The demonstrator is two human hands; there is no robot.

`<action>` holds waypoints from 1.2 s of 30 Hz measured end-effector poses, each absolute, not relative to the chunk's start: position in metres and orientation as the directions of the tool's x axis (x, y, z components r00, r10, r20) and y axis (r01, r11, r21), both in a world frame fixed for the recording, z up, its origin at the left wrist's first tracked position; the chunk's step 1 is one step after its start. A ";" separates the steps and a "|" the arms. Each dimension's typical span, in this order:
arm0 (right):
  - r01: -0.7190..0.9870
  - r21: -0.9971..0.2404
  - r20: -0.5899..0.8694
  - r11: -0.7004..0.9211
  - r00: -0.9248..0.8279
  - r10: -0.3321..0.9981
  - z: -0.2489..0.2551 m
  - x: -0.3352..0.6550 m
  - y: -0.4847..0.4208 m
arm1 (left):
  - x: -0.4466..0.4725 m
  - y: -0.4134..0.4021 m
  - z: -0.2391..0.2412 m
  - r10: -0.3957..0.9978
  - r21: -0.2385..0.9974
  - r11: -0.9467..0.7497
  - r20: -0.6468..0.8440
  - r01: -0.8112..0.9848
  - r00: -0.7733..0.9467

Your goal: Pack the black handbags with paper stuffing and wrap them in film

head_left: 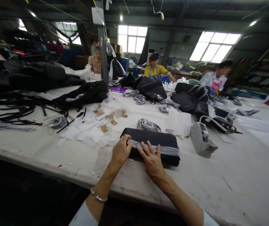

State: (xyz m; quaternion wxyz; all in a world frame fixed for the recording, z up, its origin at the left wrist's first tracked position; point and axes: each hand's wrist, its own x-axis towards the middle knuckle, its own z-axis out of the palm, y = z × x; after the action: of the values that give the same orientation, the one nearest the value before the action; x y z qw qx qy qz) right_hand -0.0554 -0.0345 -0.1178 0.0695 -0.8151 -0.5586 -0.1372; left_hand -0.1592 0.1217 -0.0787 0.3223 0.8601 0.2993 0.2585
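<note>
A black bag (148, 135) lies flat near the table's front edge, with a strap wrapped in cloudy plastic (169, 150) running lengthwise across it. At the bag's left end my left hand (121, 152) is closed, its fingers curled over the edge and pinching the strap's end. My right hand (153, 161) rests on the bag's middle, fingers spread and pressing on the strap. Just behind the bag sits a coiled, plastic-wrapped strap (148, 125). To the right stands a grey tape dispenser (202, 139).
Left of the bag are scattered white paper slips and brown tags (104, 128), then black straps with gold clasps (16, 116). White sheets (179, 122) and piled black bags (150, 88) lie behind. A metal post (103, 47) rises from the table. Several people work beyond.
</note>
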 end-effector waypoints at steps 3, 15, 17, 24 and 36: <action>0.930 0.032 0.296 -0.366 0.341 0.892 -0.118 -0.056 -0.034 | -0.159 0.121 -0.075 0.552 0.595 -0.738 0.259 0.320 0.792; 0.919 -0.057 0.338 -0.391 0.387 0.858 -0.120 -0.058 -0.032 | -0.140 0.132 -0.060 0.733 0.666 -0.531 0.050 0.524 0.678; 0.918 -0.078 0.343 -0.389 0.391 0.854 -0.119 -0.058 -0.032 | -0.139 0.131 -0.061 0.736 0.780 -0.426 0.005 0.458 0.677; 0.909 -0.161 0.345 -0.385 0.417 0.841 -0.113 -0.060 -0.031 | -0.139 0.133 -0.074 0.672 0.973 -0.010 -0.163 0.229 0.722; 0.905 -0.176 0.339 -0.386 0.424 0.840 -0.109 -0.063 -0.031 | -0.145 0.122 -0.080 0.665 0.991 -0.041 -0.069 0.128 0.743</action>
State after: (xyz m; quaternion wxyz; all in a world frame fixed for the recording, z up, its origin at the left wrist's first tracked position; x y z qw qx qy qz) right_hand -0.0629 -0.0314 -0.1093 0.1687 -0.8268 -0.5276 -0.0976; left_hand -0.1451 0.1218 -0.0804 0.6296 0.6893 0.2879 0.2132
